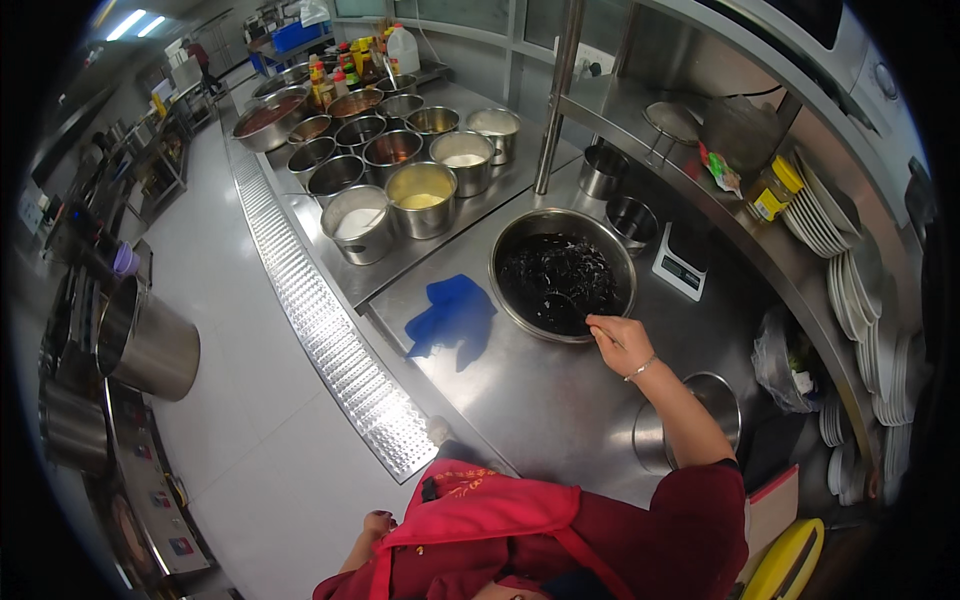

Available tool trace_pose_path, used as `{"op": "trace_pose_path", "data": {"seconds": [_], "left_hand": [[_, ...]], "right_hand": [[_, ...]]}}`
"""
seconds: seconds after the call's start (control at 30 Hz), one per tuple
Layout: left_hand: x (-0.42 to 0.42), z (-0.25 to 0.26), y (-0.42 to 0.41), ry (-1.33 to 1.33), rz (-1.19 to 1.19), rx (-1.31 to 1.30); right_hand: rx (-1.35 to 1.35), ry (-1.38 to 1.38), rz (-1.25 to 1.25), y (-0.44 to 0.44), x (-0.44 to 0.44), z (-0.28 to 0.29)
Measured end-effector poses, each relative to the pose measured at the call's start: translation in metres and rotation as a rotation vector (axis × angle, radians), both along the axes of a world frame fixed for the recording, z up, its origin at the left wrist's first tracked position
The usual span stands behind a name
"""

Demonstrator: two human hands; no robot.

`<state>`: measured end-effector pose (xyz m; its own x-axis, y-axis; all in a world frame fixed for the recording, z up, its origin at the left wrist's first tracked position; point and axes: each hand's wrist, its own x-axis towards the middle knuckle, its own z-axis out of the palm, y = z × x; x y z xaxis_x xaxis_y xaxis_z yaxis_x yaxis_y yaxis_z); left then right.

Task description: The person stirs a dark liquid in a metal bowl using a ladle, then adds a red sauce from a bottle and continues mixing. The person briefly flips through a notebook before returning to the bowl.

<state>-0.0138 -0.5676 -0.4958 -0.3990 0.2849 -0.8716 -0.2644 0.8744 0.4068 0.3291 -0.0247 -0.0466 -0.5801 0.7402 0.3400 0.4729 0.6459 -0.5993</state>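
A large round steel basin [491,277] holds dark liquid with small pale bits on its surface. My right hand [624,345], with a bracelet at the wrist, is over the basin's near rim and grips the handle of a utensil whose head dips into the liquid; its kind is hard to tell. Low beside my apron, my left hand [380,523] hangs with its fingers curled; whether it holds anything is not visible. Left of the basin lies a crumpled blue cloth [452,315] on the steel worktop [525,409].
Steel pots [358,244] with powders and sauces crowd the back left, near bottles [349,64]. A kitchen scale [681,262] and small pots [602,174] stand right of the basin. Stacked plates [851,292] line the right shelf. Another person [201,64] is far off.
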Motion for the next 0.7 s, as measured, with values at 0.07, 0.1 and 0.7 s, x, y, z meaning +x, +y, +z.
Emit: {"op": "trace_pose_path", "data": {"seconds": [0.07, 0.1, 0.7], "left_hand": [[-0.002, 0.000, 0.003, -0.044, 0.020, -0.002], [-0.003, 0.000, 0.003, -0.052, 0.027, -0.002], [-0.004, 0.012, -0.017, 0.248, -0.219, -0.048]], "right_hand": [[-0.045, 0.059, 0.025, -0.008, -0.006, -0.001], [-0.077, 0.084, 0.032, -0.010, -0.009, -0.003], [0.330, -0.233, 0.027, 0.085, -0.051, -0.038]]}}
